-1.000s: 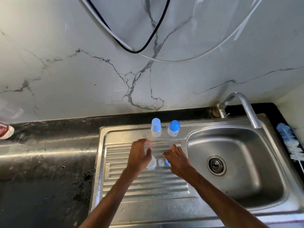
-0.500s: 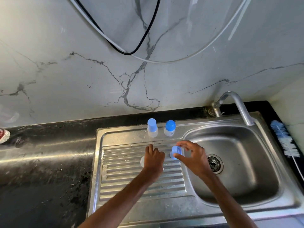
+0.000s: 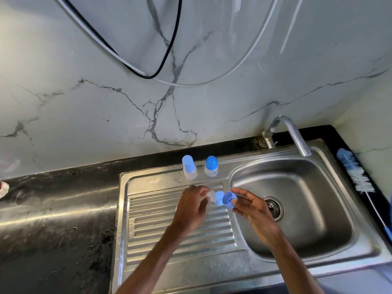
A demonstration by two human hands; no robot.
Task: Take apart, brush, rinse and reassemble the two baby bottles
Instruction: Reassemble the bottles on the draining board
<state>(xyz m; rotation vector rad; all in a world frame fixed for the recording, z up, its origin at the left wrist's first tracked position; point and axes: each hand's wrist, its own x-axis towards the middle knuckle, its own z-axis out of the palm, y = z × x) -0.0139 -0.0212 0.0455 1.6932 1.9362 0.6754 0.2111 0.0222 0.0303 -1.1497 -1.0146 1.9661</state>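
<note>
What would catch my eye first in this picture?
Two bare hands meet over the ribbed draining board: the left hand pinches a small clear piece, the right hand a blue cap. Behind them a pale-capped bottle and a blue-capped bottle stand upright; a fluffy brush lies on the counter far right.

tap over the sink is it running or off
Off, as far as shows: no stream falls from the tap spout into the sink, and its basin holds no standing water.
</note>
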